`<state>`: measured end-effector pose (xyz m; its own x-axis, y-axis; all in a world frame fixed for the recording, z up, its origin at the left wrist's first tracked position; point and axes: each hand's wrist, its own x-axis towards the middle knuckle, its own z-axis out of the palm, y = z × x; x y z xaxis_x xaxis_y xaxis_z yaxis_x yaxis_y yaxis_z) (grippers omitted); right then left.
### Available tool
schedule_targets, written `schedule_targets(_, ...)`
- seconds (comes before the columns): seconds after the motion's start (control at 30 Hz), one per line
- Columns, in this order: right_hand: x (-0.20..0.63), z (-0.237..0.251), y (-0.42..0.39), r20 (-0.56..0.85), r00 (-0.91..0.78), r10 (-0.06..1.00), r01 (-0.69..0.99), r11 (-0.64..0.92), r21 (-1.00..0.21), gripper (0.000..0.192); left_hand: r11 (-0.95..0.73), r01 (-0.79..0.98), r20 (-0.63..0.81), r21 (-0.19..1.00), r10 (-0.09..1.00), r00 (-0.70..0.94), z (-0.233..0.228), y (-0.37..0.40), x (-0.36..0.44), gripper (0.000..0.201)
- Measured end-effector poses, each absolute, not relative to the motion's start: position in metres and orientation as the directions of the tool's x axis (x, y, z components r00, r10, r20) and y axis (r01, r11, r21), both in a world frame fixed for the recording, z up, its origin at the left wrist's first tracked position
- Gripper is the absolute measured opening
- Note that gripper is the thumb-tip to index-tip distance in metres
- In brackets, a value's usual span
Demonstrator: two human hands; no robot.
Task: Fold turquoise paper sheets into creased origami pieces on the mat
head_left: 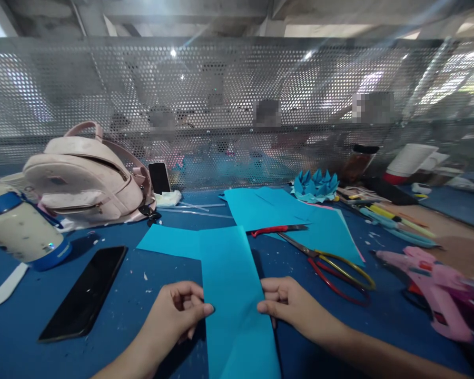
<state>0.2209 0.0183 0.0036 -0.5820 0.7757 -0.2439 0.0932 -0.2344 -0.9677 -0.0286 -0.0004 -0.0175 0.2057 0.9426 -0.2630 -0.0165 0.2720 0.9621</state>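
A long strip of blue paper [233, 273] stretches toward me between my two hands. My left hand [181, 310] pinches its left edge, thumb on top and fingers curled behind. On the opposite edge my right hand [286, 305] grips the same strip between thumb and fingers. Beyond my left hand, another blue paper piece [169, 240] lies flat on the table, its right end meeting the strip. Past my right hand rest scissors [324, 263] with red and yellow handles and a red-handled cutting tool [274, 230], both close to stacked blue sheets [268, 205].
The blue table [130, 295] holds a black phone [85, 292], a tumbler [19, 226] and a pale pink backpack [87, 176] on the left. At right lie a pink glue gun [430, 289] and pens [403, 221]. A folded blue paper ornament [316, 185] sits before the perforated metal screen [229, 105].
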Motion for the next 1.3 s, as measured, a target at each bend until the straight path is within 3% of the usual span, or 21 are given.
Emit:
schedule_targets(0.17,0.2215,-0.0008,0.0218,-0.259,-0.475,0.841,0.173,-0.200,-0.965,0.038,0.247,-0.053,-0.237,0.968,0.961,0.145,-0.0200,-0.0015,-0.0254,0.044)
schedule_targets(0.4,0.2237,-0.0027,0.0259,-0.182,-0.535,0.825,0.151,-0.119,-0.981,0.050,0.268,-0.022,-0.260,0.963,0.950,0.175,-0.0229,-0.0009,-0.0273,0.042)
schedule_targets(0.6,0.2228,-0.0036,0.0236,-0.239,-0.498,0.833,0.207,-0.154,-0.966,0.050,0.268,-0.019,-0.257,0.963,0.939,0.228,-0.0264,0.0016,-0.0286,0.043)
schedule_targets(1.3,0.2270,-0.0056,0.0283,-0.260,-0.515,0.817,0.128,-0.226,-0.966,0.050,0.308,0.084,-0.319,0.948,0.908,0.271,-0.0222,-0.0004,-0.0236,0.044)
